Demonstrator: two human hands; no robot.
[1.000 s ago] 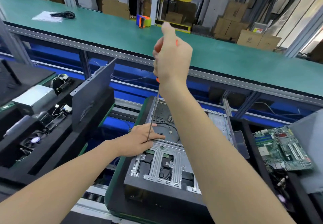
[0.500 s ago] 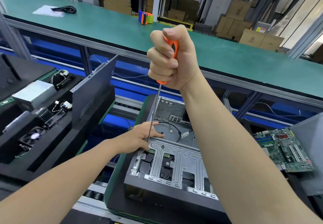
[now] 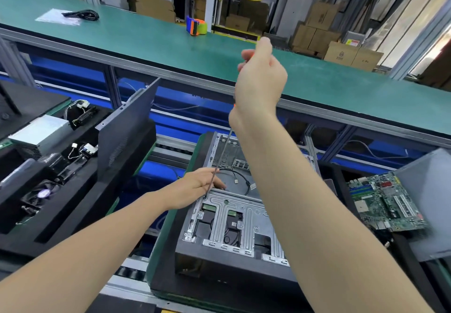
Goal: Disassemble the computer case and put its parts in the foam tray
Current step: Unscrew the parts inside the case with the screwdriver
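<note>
The open computer case (image 3: 234,251) lies flat on a dark pallet in the middle, its silver drive bracket (image 3: 244,217) facing up. My right hand (image 3: 260,85) is raised high and grips the orange handle of a long screwdriver (image 3: 216,166). Its thin shaft runs down to the bracket's far left corner. My left hand (image 3: 195,187) rests on the case's left rim beside the shaft's tip, fingers stretched inward. The black foam tray (image 3: 80,205) at left holds a power supply (image 3: 40,132), a fan (image 3: 42,194) and cabled parts.
A dark side panel (image 3: 127,137) leans upright in the foam tray. A green motherboard (image 3: 388,202) lies at right beside a grey panel (image 3: 429,202). Behind runs a long green bench (image 3: 146,41) with a tape dispenser (image 3: 196,27), a black cable and paper.
My right hand has turned on the screwdriver handle: half a second ago its knuckles and the orange handle faced me, now the back of the hand does. The left hand stays put.
</note>
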